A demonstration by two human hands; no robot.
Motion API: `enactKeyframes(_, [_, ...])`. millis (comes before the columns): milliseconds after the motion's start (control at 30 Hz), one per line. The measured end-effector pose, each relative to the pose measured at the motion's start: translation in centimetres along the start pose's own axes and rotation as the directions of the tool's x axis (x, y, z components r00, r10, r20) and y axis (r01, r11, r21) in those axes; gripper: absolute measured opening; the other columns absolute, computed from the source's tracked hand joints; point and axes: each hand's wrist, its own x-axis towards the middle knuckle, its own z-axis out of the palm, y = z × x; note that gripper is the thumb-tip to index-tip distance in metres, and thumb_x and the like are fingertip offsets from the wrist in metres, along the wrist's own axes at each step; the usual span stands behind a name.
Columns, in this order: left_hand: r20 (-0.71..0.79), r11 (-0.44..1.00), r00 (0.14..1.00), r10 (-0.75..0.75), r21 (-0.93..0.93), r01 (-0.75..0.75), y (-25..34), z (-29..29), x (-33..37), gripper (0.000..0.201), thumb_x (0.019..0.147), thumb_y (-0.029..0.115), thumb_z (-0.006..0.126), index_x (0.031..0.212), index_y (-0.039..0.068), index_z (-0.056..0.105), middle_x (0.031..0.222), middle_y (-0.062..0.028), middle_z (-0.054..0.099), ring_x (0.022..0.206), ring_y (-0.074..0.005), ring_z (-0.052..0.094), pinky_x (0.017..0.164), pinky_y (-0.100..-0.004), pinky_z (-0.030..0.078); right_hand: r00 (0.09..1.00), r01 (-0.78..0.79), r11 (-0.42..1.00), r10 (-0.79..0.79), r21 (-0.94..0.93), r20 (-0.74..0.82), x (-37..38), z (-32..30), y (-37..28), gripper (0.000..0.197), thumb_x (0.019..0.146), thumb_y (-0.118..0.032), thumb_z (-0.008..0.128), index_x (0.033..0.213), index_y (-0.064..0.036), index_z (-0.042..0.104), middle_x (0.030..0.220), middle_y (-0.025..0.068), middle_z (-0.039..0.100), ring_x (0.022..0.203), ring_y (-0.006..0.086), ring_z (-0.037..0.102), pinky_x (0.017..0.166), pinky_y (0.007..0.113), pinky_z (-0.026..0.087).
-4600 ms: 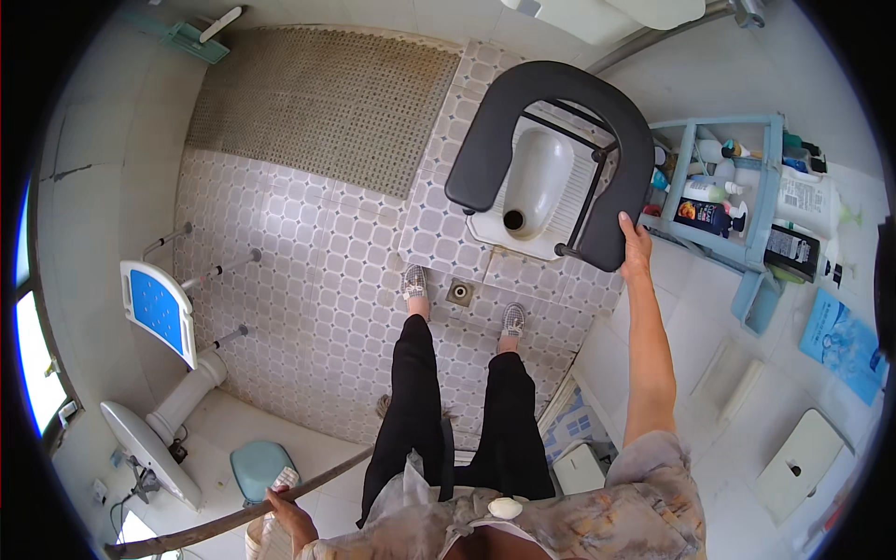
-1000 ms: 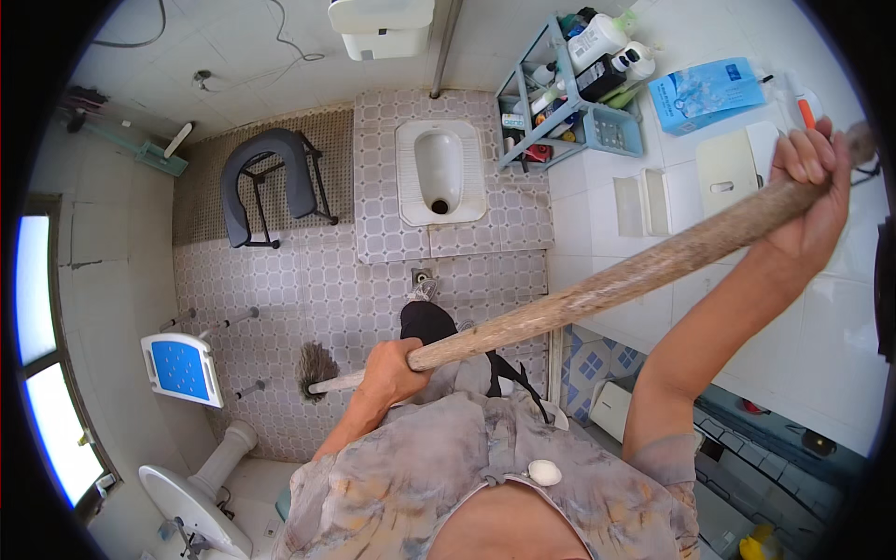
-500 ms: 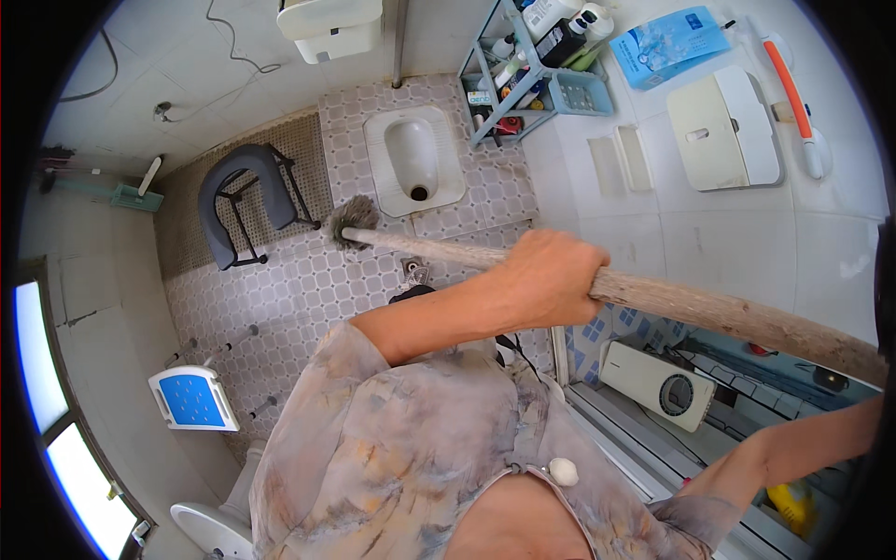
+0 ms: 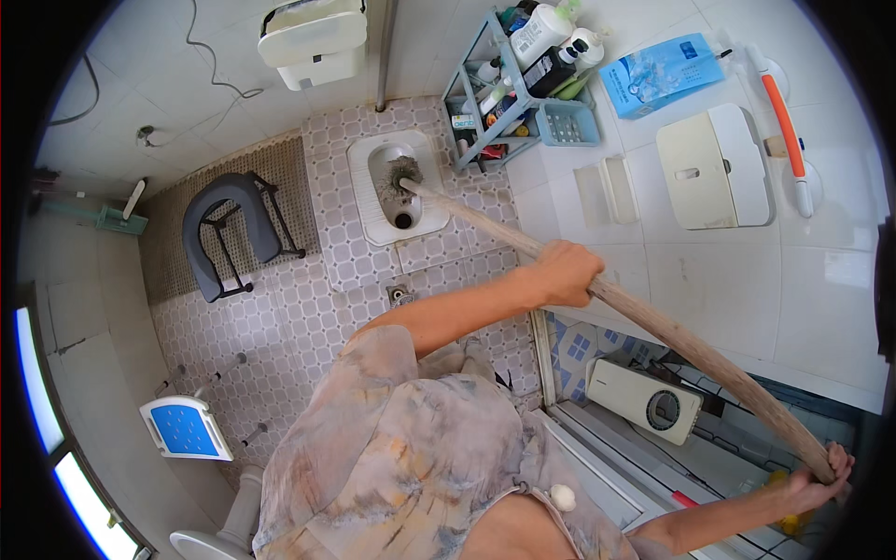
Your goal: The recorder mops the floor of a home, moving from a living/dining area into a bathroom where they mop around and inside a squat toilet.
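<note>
A long wooden-handled mop [image 4: 695,347] slants across the view from the lower right to the squat toilet [image 4: 360,187]. Its shaggy grey-brown head [image 4: 399,171] rests inside the white bowl, just beyond the dark drain hole. My left hand [image 4: 565,273] is wrapped round the middle of the handle, palm side hidden. Down at the lower right, my right hand [image 4: 826,476] grips the handle close to its end. Both hands are closed on the same wooden shaft.
A grey padded commode frame [image 4: 201,224] stands on a brown mat [image 4: 166,245] at the left. Near the right wall is a blue shelf rack [image 4: 464,86] with bottles. A blue-topped shower stool [image 4: 189,427] is at the lower left. An orange grab bar [image 4: 782,117] sticks out from the right wall.
The mop head has moved from the floor beside the toilet up and right into its bowl. My right hand has come into view on the handle's end, and the view has shifted slightly.
</note>
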Motion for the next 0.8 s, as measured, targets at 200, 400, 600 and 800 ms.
enactKeyframes(200, [-0.087,0.951,0.977,-0.193,0.229,0.208,-17.3,7.3,-2.0,0.019,0.070,0.025,0.072,0.081,0.013,0.064,0.081,-0.0105,0.065,0.085,-0.0333,0.063,0.071,-0.0471,0.049,0.928,-0.368,0.929,0.366,-0.022,-0.064,-14.5,9.0,17.0,0.012,0.092,-0.010,0.053,0.102,-0.0045,0.048,0.070,-0.0007,0.039,0.073,0.0173,0.047,0.075,0.032,0.044])
enactKeyframes(400, [-0.047,0.865,0.878,-0.476,0.157,0.477,-22.6,8.0,-7.3,0.030,0.072,0.027,0.072,0.097,0.011,0.065,0.102,-0.0130,0.062,0.103,-0.0349,0.057,0.085,-0.0461,0.049,0.869,-0.421,0.903,0.430,-0.089,0.244,-22.2,11.9,23.7,0.015,0.093,-0.014,0.050,0.107,-0.0076,0.050,0.069,0.0013,0.046,0.079,0.0209,0.055,0.081,0.038,0.046])
enactKeyframes(600, [-0.093,0.835,0.836,-0.541,0.054,0.547,-23.7,6.0,-10.1,0.040,0.075,0.022,0.067,0.113,0.012,0.062,0.110,-0.0153,0.060,0.111,-0.0365,0.054,0.093,-0.0463,0.046,0.888,-0.436,0.897,0.442,-0.071,0.125,-22.6,12.6,23.3,0.014,0.095,-0.016,0.047,0.106,-0.0095,0.052,0.065,0.0007,0.045,0.076,0.0204,0.053,0.078,0.037,0.046])
enactKeyframes(800, [-0.055,0.846,0.850,-0.524,0.080,0.526,-27.2,0.3,-10.8,0.035,0.076,0.022,0.065,0.109,0.008,0.066,0.106,-0.0172,0.066,0.103,-0.0324,0.061,0.092,-0.0422,0.047,0.886,-0.462,0.875,0.452,0.142,0.099,-21.7,11.4,24.3,0.010,0.091,-0.012,0.050,0.100,-0.0075,0.047,0.056,-0.0006,0.038,0.058,0.0149,0.042,0.064,0.031,0.041])
